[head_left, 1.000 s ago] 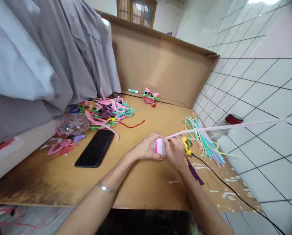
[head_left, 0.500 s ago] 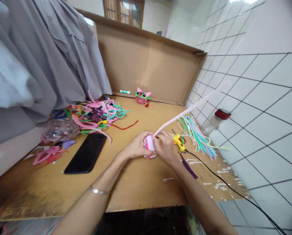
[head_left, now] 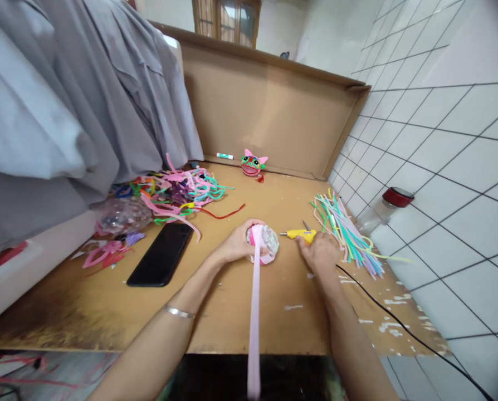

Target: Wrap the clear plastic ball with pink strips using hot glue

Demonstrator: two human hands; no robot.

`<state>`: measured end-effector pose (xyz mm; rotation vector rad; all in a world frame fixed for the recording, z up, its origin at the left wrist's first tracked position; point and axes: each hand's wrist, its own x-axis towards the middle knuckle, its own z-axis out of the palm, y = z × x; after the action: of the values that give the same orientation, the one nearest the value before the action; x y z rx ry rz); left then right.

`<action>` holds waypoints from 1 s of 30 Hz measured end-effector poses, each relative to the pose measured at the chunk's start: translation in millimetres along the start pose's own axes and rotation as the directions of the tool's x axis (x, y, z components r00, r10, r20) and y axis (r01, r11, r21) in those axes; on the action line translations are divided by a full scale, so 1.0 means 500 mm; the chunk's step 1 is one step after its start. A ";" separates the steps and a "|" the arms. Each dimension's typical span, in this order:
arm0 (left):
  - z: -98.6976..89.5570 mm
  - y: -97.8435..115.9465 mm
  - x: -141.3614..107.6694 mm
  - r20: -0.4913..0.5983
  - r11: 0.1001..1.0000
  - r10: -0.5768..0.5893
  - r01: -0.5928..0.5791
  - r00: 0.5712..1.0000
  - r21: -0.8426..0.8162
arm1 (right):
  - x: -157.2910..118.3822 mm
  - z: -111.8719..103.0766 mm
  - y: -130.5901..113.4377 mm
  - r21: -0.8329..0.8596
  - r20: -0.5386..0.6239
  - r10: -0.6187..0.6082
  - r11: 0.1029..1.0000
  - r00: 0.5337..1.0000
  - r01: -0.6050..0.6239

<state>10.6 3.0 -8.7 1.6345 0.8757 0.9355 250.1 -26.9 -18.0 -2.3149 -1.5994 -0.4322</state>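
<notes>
My left hand [head_left: 238, 243] is closed around the side of a small round craft piece [head_left: 271, 242], pale and clear-looking with pink bands. From its top a long pale pink pipe cleaner [head_left: 254, 312] runs toward me, past the table's front edge. My right hand [head_left: 321, 253] grips a yellow hot glue gun [head_left: 301, 235], its nozzle pointing left at the craft piece, a short gap away. The gun's handle is mostly hidden under my fingers.
A black phone [head_left: 161, 255] lies on the left, before a heap of colourful pipe cleaners [head_left: 190, 186]. More pipe cleaners [head_left: 349, 228] are bundled at right, beside a red-lidded jar [head_left: 385, 209]. A finished animal-face craft [head_left: 252, 163] and glue-stick-like marker [head_left: 224, 156] stand by the cardboard [head_left: 265, 106]. A black cord [head_left: 391, 314] trails right.
My right hand has left the craft piece, moved right and taken hold of the glue gun. The pipe cleaner has swung from pointing up-right to hanging toward me. The view has shifted slightly.
</notes>
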 end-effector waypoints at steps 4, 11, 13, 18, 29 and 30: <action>-0.003 0.005 0.000 0.016 1.000 -0.028 0.028 0.999 -0.008 | -0.003 0.003 -0.004 -0.062 0.155 0.056 0.997 0.986 -0.047; -0.005 -0.009 0.003 0.016 0.999 -0.019 0.020 1.000 -0.035 | 0.004 0.008 0.003 0.093 0.165 0.134 0.984 0.977 -0.150; -0.004 -0.012 0.003 0.018 0.997 -0.023 0.025 1.000 -0.068 | 0.006 0.006 0.007 0.148 0.081 0.164 0.973 0.983 -0.175; -0.004 -0.006 0.000 0.031 0.988 -0.062 0.066 0.998 -0.141 | 0.003 -0.002 0.003 0.406 -0.307 0.104 0.913 0.946 0.032; -0.011 -0.014 0.002 0.062 0.993 -0.044 0.050 0.997 -0.107 | -0.027 -0.012 -0.033 0.466 -0.606 -0.097 0.761 0.789 0.452; -0.010 -0.011 0.001 0.064 0.992 -0.039 0.047 0.997 -0.114 | -0.026 -0.012 -0.033 0.462 -0.612 -0.096 0.762 0.785 0.454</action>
<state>5.7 6.9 -13.2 1.5316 0.7966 0.8849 229.7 -34.8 -16.7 -1.3045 -1.4973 -0.5233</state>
